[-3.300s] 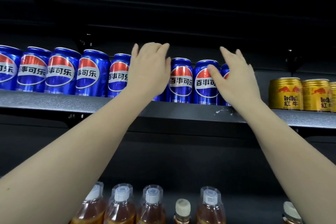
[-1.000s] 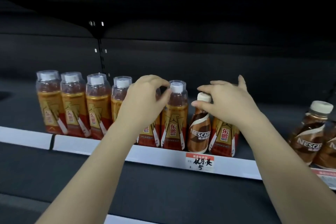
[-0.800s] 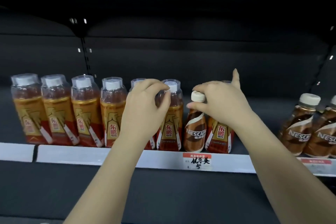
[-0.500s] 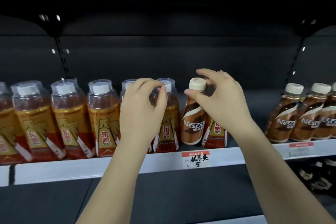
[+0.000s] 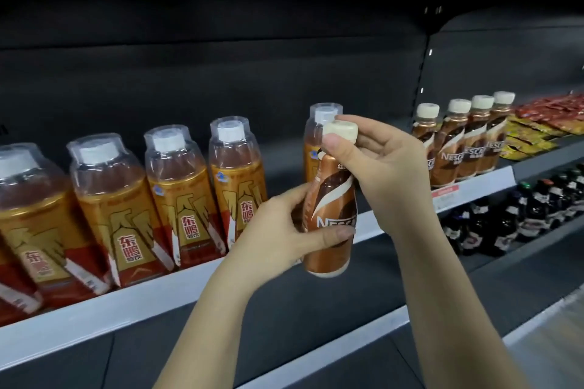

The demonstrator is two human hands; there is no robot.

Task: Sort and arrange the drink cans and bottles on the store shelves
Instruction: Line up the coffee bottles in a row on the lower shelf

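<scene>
Nearest the camera, both forearms rise from the bottom edge and meet on one Nescafé bottle [image 5: 330,215], held in the air in front of the shelf edge [image 5: 158,286], clear of any surface. The left hand [image 5: 281,237] wraps the lower body of the bottle, thumb laid across the label and fingers curled behind it. The right hand [image 5: 382,174] pinches the cream cap [image 5: 342,130] and neck between thumb and fingers. The bottle stands nearly upright: its long axis runs vertically, cap uppermost with a slight lean to the right, base toward the floor, and the label faces the camera.

Behind it, the amber energy-drink bottles [image 5: 177,199] stand in a row on the shelf with labels forward. A gap shows between the fourth bottle and a single amber bottle [image 5: 316,136] directly behind the held one. Further right on the same shelf, well apart, the Nescafé row [image 5: 461,142] stands in line. Beyond it lie snack packets [image 5: 543,123], and dark bottles [image 5: 518,215] fill the shelf below.

Assessment: the stray coffee bottle is out of the amber row, so removal appears done. Remaining, by judgement: carry it right to the Nescafé row, set it down upright with its label forward, and close the gap in the amber row.
</scene>
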